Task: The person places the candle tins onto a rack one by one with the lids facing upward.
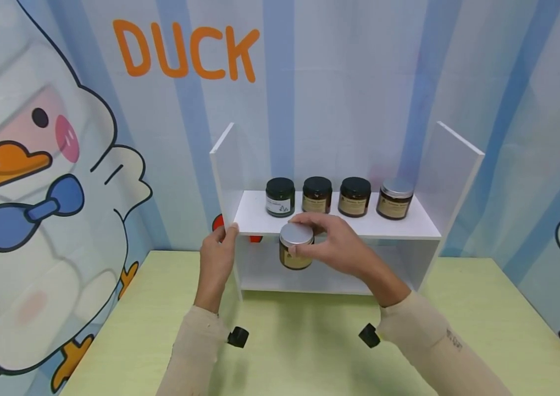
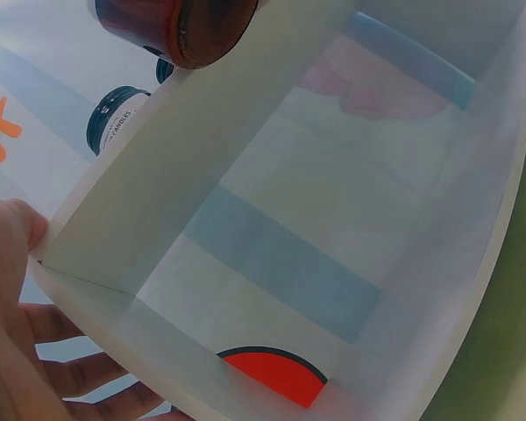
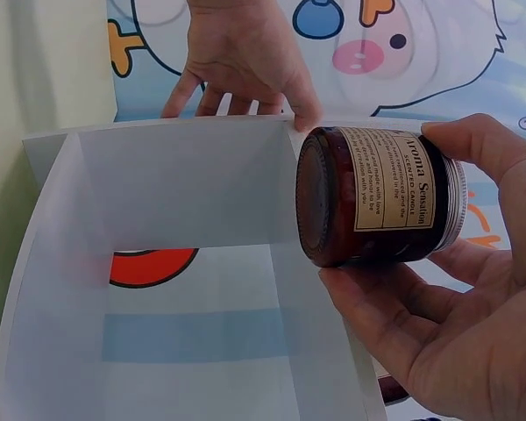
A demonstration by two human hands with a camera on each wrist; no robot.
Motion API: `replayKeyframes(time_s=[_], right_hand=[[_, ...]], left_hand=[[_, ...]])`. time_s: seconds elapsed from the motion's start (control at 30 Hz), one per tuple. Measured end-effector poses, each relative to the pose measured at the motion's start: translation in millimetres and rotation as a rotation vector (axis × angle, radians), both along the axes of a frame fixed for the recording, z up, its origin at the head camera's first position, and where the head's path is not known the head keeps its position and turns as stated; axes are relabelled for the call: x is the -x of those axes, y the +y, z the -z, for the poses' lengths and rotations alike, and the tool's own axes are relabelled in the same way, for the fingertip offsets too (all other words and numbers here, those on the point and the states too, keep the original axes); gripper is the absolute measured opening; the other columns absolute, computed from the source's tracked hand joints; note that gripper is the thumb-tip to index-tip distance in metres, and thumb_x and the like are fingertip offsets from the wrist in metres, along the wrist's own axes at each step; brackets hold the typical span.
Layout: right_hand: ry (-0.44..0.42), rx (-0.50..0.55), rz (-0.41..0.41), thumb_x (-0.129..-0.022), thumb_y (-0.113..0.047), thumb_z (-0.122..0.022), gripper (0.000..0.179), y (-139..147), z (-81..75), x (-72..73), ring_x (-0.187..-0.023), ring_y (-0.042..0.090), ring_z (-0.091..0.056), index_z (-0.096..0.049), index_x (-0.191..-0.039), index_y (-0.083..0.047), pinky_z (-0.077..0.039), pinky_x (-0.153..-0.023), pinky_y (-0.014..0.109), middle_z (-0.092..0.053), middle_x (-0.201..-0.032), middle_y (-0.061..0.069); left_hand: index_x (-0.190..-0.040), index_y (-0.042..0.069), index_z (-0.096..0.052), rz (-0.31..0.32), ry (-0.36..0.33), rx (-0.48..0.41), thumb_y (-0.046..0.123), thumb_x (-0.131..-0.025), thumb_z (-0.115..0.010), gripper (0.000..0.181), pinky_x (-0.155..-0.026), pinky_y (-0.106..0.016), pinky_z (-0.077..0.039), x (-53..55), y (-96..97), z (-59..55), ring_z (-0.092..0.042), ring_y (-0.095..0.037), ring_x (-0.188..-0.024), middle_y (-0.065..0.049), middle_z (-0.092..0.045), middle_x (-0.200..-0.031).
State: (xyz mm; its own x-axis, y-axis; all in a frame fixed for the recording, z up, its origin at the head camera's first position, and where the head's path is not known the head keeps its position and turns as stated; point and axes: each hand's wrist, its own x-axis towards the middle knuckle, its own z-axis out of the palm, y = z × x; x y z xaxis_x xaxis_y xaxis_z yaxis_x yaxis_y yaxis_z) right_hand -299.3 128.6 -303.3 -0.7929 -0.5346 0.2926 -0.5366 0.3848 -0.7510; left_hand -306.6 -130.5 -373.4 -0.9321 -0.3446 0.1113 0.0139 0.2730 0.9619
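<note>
My right hand (image 1: 344,247) pinches a scented candle jar (image 1: 288,259) between thumb and fingers, in front of the upper board of a white two-tier shelf (image 1: 270,281). The jar is dark amber with a silver lid and a tan label; in the right wrist view the label of this candle (image 3: 393,180) reads "Aroma Sensation". At the shelf's left side, my left hand (image 1: 215,269) grips the side panel. Its thumb lies by the front edge, and the fingers (image 2: 79,373) reach round the outside.
On the upper board, left to right, stand a black-lidded jar with a white label (image 1: 280,207), two black-lidded jars with tan labels (image 1: 316,203), (image 1: 354,204), and a silver-lidded jar (image 1: 394,204). Tall side panels (image 1: 453,170) flank them. The shelf stands on a light green table (image 1: 161,308) before a duck-print curtain.
</note>
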Motion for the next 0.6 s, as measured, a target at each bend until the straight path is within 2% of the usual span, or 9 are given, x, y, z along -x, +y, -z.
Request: replayKeyframes(time_s=[0.33,0.6], right_hand=[[-0.011,-0.006,0.026,-0.088,-0.03,-0.079,0.047,0.4,-8.5,3.9,-0.107,0.024,-0.059,-0.064,-0.132,-0.023,-0.051,-0.08,0.041,-0.063,-0.123,0.0],[-0.006,0.027,0.016,-0.089,-0.029,-0.078,0.048,-0.8,-14.1,7.2,-0.108,0.025,-0.058,-0.064,-0.133,-0.02,-0.051,-0.08,0.041,-0.062,-0.127,0.001]], left_hand=[[-0.136,0.009,-0.061,0.005,0.01,0.001,0.05,-0.103,-0.048,0.054,-0.102,-0.056,-0.043,0.7,1.1,1.8,-0.05,-0.03,-0.116,-0.01,-0.058,-0.135],[-0.144,0.008,-0.055,0.001,-0.023,-0.009,0.051,-0.103,-0.047,0.06,-0.107,-0.061,-0.041,0.6,1.5,-0.1,-0.05,-0.031,-0.123,-0.01,-0.055,-0.142]])
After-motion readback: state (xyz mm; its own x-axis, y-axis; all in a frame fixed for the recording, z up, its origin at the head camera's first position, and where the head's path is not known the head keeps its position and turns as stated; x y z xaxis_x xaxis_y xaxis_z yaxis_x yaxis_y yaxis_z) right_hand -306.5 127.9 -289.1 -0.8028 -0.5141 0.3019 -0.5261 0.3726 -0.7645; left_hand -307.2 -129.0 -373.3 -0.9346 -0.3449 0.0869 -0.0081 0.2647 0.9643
